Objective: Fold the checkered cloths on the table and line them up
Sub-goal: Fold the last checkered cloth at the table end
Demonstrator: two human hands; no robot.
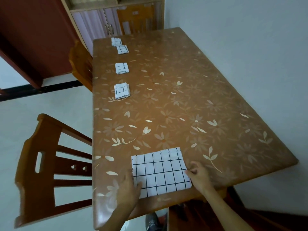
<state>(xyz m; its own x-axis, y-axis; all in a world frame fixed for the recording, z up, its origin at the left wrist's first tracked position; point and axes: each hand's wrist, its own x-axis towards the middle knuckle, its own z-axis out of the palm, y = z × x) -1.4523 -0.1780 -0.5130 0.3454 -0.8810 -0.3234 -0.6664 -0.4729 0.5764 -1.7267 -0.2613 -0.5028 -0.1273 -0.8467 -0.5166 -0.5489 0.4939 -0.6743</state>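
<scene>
A white checkered cloth (160, 170) lies flat in a wide rectangle near the table's front edge. My left hand (129, 187) grips its left edge, thumb on top of the fabric. My right hand (199, 175) pinches the cloth's right edge with curled fingers. Several small folded checkered cloths form a line along the left side of the table: one (122, 91) in the middle, one (122, 68) further back, and two (122, 49) (116, 41) at the far end, nearly touching.
The brown flower-patterned table (191, 100) stands against a white wall on the right. A wooden chair (46, 165) is at the near left, another chair (81, 64) further along, and a third (135, 19) at the far end before a cabinet.
</scene>
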